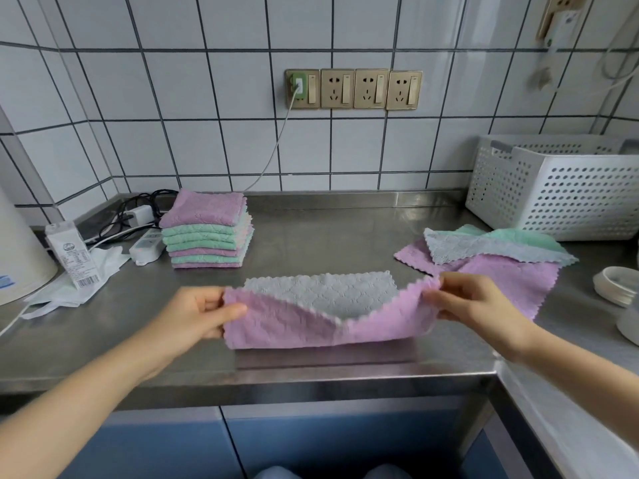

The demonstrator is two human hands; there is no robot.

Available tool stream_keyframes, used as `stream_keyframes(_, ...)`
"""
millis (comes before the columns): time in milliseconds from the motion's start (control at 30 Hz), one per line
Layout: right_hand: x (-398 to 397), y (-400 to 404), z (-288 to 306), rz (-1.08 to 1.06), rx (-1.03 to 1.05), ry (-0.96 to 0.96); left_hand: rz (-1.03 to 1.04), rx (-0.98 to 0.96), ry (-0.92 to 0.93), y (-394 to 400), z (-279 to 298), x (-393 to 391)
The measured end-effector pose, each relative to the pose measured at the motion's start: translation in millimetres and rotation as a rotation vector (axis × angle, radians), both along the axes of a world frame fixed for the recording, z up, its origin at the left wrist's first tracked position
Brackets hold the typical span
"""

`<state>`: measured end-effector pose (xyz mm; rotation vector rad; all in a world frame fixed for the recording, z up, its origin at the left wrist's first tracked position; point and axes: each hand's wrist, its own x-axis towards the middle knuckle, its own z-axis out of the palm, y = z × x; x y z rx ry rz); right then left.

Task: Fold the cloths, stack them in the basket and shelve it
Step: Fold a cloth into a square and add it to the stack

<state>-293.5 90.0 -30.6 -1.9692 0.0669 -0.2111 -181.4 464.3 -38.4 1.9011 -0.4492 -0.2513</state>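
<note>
A purple cloth with a grey underside [294, 321] lies at the front of the steel counter, its near edge lifted and curling over the grey face. My left hand [198, 311] pinches its left corner and my right hand [470, 299] pinches its right corner. A stack of several folded purple and green cloths [207, 229] stands at the back left. Loose unfolded cloths, purple, grey and green [491, 257], lie spread at the right. The white perforated basket [553, 188] sits at the back right against the wall.
A power strip with cables [147, 245], a small carton [72, 254] and crumpled white plastic [79, 285] crowd the left. A white round vessel [17, 250] stands at far left. White dishes [619, 288] sit at the right edge. Wall sockets [352, 88] are above.
</note>
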Motion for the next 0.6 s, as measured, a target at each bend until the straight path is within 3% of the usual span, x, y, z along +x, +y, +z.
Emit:
stream_keyframes(67, 32, 3, -2, -0.116, 0.110, 0.037, 0.134, -0.035, 0.094, -15, -8, 26)
stream_keyframes(133, 64, 5, -9, -0.232, 0.081, 0.074, 0.222, 0.007, 0.089, -28, -18, 51)
stream_keyframes(333, 111, 4, -50, -0.416, -0.373, 0.172, 0.401, 0.231, -0.113, -54, -48, 73)
stream_keyframes(467, 117, 5, -51, -0.443, -0.467, 0.079, 0.436, 0.369, -0.267, -55, -48, 80)
stream_keyframes(600, 132, 9, -54, -0.445, -0.612, 0.085, 0.433, 0.417, -0.274, -61, -49, 87)
